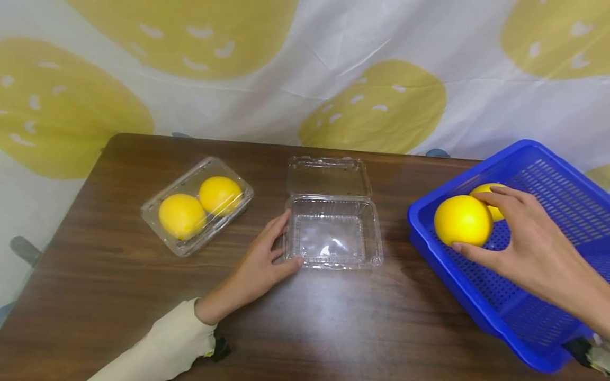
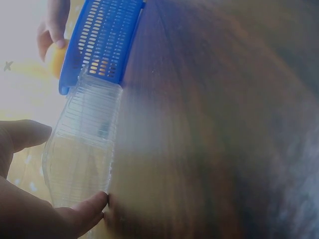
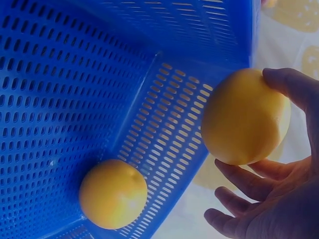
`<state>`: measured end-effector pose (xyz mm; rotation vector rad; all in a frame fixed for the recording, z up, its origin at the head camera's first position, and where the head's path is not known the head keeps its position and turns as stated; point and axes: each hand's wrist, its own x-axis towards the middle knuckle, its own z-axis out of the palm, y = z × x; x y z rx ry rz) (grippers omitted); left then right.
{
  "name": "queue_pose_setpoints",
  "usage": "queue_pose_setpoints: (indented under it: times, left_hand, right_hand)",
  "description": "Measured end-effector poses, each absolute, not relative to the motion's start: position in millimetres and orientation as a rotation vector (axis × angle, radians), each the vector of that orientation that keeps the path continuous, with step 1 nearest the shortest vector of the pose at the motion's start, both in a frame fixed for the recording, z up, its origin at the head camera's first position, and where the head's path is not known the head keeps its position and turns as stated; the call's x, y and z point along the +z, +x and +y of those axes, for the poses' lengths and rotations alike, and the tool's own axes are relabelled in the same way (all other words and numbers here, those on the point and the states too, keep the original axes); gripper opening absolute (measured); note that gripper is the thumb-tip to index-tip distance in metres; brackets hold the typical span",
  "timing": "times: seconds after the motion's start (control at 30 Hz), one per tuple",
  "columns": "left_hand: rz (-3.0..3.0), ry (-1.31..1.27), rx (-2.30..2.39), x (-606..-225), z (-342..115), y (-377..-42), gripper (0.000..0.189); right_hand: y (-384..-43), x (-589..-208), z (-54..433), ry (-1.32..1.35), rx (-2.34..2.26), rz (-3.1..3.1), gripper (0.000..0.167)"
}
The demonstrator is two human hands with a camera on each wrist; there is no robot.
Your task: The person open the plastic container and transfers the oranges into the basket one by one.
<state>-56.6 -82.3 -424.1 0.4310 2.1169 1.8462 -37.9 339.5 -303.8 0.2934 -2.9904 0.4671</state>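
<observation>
Fruit [image 1: 462, 221] sits gripped in your right hand [image 1: 536, 246] at the basket [image 1: 562, 180]; your left hand [image 1: 252, 272], fingers extended, touches the open box [image 1: 333, 230].

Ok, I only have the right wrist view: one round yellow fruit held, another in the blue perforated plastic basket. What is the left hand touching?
Observer: The left hand touches the side of a clear rectangular plastic box.
Operator: Is it open or closed?
Observer: Open; its clear hinged lid is laid back on the far side.
Operator: Any more fruit?
Observer: Yes, two more round yellow fruits sit in a second clear plastic box, off to the left.
</observation>
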Motion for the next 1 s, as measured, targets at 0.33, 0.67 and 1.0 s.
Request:
queue_pose_setpoints:
  times: [0.33,0.67,1.0]
  left_hand:
    - [2.122,0.424,1.836,-422,-82,-56,0.100]
    - [2.123,0.413,1.832,-423,-83,-56,0.100]
    - [2.124,0.417,1.832,-422,-82,-56,0.100]
  right_hand:
    - [-43,-308,347,0.318,0.456,-2.987,0.091]
    - [-44,-313,353,0.315,0.457,-2.997,0.090]
    - [-41,-306,352,0.276,0.522,-3.024,0.080]
